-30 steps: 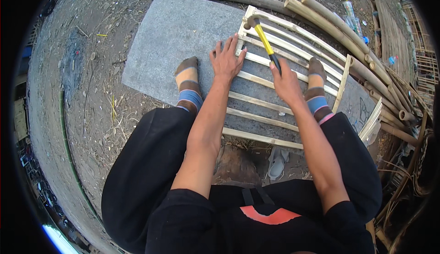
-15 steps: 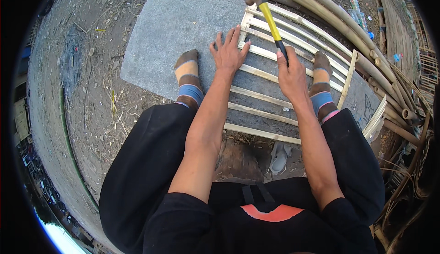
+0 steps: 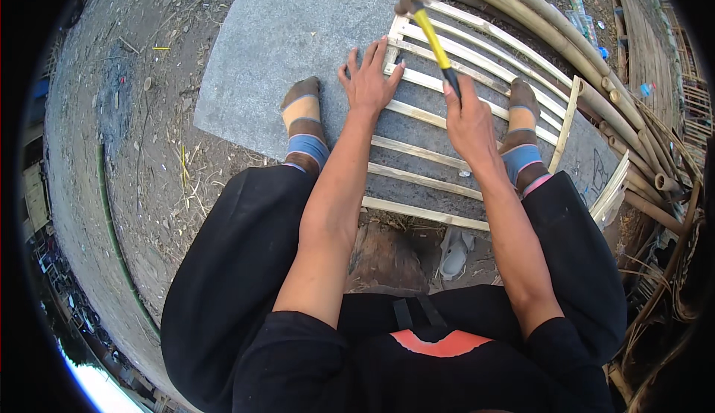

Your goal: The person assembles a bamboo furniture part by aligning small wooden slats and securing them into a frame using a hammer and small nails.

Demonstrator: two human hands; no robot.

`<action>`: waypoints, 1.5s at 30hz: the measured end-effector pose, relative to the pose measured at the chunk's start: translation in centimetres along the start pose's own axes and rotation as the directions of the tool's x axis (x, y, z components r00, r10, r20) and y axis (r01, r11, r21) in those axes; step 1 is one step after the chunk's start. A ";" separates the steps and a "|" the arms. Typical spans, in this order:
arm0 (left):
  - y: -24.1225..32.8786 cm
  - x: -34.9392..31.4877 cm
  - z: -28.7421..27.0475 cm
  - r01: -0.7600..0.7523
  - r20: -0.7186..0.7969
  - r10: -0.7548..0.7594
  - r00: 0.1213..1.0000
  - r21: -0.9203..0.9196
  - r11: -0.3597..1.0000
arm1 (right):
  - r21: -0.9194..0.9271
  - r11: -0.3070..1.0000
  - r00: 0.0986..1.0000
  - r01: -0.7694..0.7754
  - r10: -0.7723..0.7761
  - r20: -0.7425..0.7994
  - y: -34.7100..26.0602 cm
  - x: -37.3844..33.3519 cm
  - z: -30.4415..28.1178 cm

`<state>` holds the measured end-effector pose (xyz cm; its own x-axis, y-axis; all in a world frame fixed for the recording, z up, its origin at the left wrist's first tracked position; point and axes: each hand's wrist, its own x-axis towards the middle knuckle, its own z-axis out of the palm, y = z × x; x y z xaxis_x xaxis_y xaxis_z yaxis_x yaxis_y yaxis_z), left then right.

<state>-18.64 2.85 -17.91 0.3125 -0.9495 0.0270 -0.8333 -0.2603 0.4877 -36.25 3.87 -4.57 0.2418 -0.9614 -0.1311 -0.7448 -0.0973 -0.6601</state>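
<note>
My right hand (image 3: pixel 471 130) is wrapped round the black end of a claw hammer (image 3: pixel 433 40) with a yellow shaft. The hammer's head, smeared by motion, is over the far left corner of a frame of pale bamboo slats (image 3: pixel 428 113). At the left ends of the slats, my left hand (image 3: pixel 370 85) lies with its fingers spread, fingertips and thumb touching the frame. A short cross strip (image 3: pixel 398 29) joins the far slats on the left, and another cross strip (image 3: pixel 566 126) spans them on the right. The frame rests on a grey slab.
My socked feet stand on the slab (image 3: pixel 268 40), the right one among the slats. Thick bamboo poles (image 3: pixel 551 29) lie beyond and to the right. A small bundle of slats (image 3: pixel 611 189) is at the slab's right end. A grey shoe (image 3: pixel 454 253) sits below the near edge.
My right hand has swung the hammer slightly left, and its head is now lower and blurred. The left hand stays spread at the slat ends, shifted very slightly.
</note>
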 end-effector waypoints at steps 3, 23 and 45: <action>0.2 0.1 0.2 0.007 -0.016 -0.007 1.000 -0.037 0.999 | -0.089 0.996 0.999 0.006 -0.002 0.042 2.3 -0.4 1.5; -0.9 0.3 0.1 0.017 0.037 -0.013 0.999 -0.111 0.994 | 0.018 0.990 0.987 -0.138 0.136 0.090 1.8 -0.7 0.8; -1.1 1.0 0.9 0.045 0.087 -0.027 0.996 -0.213 0.976 | 0.076 0.973 0.973 -0.219 0.211 0.094 2.6 -0.9 1.4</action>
<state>-17.86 2.06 -19.16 0.2943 -0.9537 -0.0624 -0.7018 -0.2600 0.6632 -37.56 4.81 -7.21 0.1363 -0.9318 -0.3365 -0.7299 0.1352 -0.6700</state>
